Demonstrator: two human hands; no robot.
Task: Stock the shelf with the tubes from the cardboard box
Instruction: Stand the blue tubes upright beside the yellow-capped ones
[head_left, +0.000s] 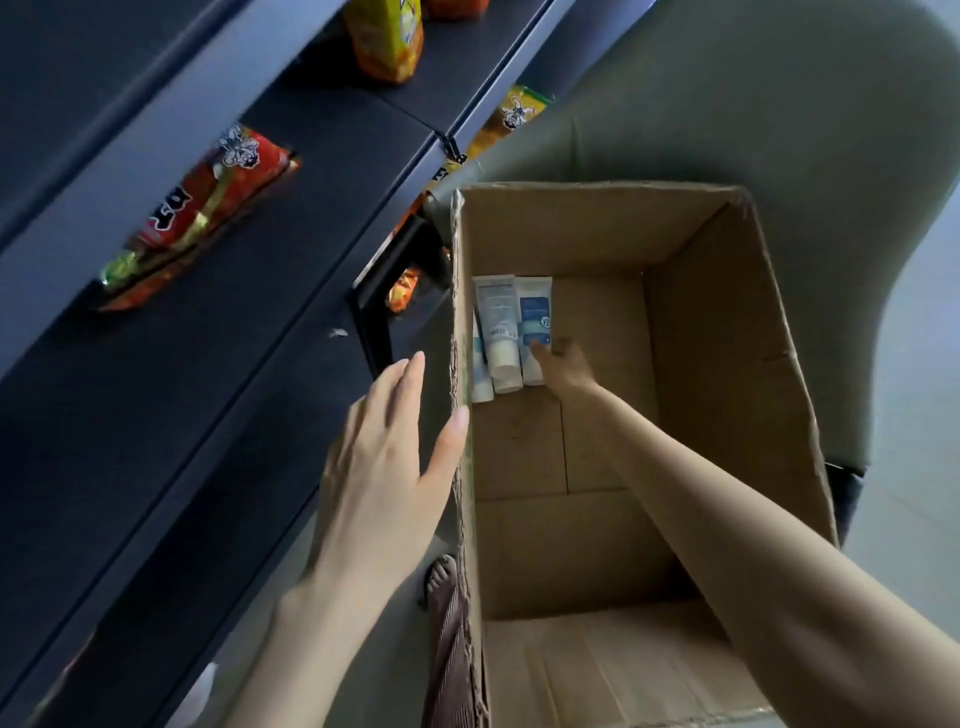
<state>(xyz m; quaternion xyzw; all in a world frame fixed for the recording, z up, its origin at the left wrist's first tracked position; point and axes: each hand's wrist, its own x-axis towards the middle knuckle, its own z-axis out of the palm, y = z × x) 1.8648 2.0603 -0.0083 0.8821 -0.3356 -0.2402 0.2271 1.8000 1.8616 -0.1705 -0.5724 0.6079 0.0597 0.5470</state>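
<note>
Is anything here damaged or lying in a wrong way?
The cardboard box has a ragged, frayed left rim. On the shelf, a red snack packet lies flat and slanted; the orange packet farther along stands upright.

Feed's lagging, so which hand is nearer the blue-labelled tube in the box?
Right. The right hand pinches the blue-labelled tube inside the cardboard box; the left hand rests outside, against its rim.

In the cardboard box (727, 338), right hand (563, 364) touches the rightmost tube (535, 312); left hand (384, 457) rests on the rim.
</note>
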